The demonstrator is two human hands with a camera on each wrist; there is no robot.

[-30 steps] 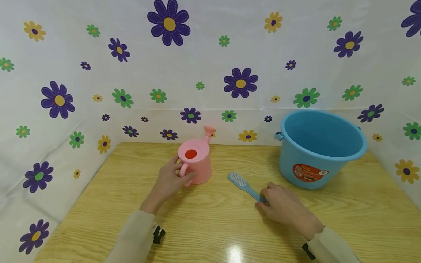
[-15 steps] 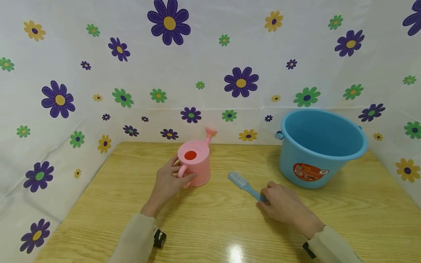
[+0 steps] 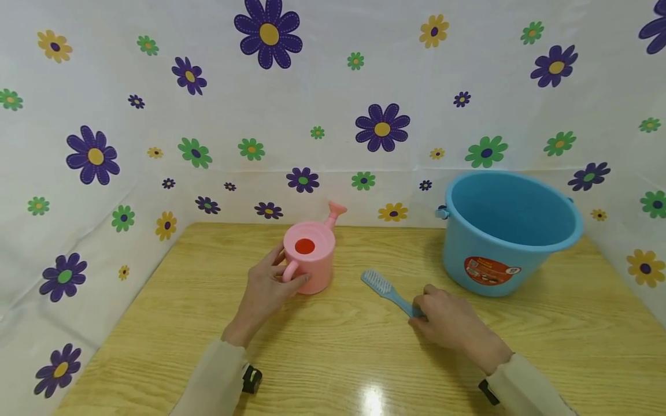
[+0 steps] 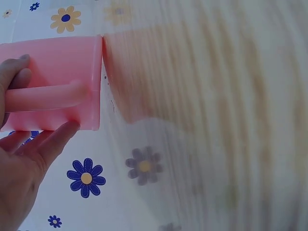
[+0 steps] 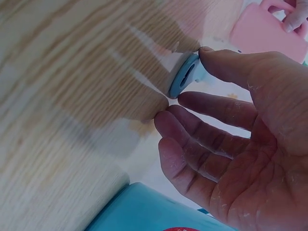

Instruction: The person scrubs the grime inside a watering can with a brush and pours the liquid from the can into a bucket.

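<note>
A person's left hand (image 3: 263, 290) is holding a pink watering can (image 3: 318, 270), its grip spreading round the body, with the thumb and fingers pressing on either side of the loop handle. The can is sitting left of the middle of the tabletop (image 3: 333, 346), near the far edge. Its spout (image 3: 337, 209) is angling up and toward the right, and the round opening in its top is showing red inside. Whether the base is resting fully flat, I cannot tell.

The right hand (image 3: 448, 322) is pinching the handle end of a blue scrub brush (image 3: 391, 293) between thumb and index finger, while the remaining fingers are curving loosely beside it. The brush is lying near the middle of the tabletop, between the can and a blue bucket (image 3: 478, 247). Its head is pointing toward the far left corner, its white bristles are facing up, and its handle is slanting toward the near right corner.

The bucket is standing upright near the far right corner, with a red label (image 3: 488, 271) facing the near edge. A white flower-patterned sheet (image 3: 312, 86) is hanging behind the far edge and along both side edges.
</note>
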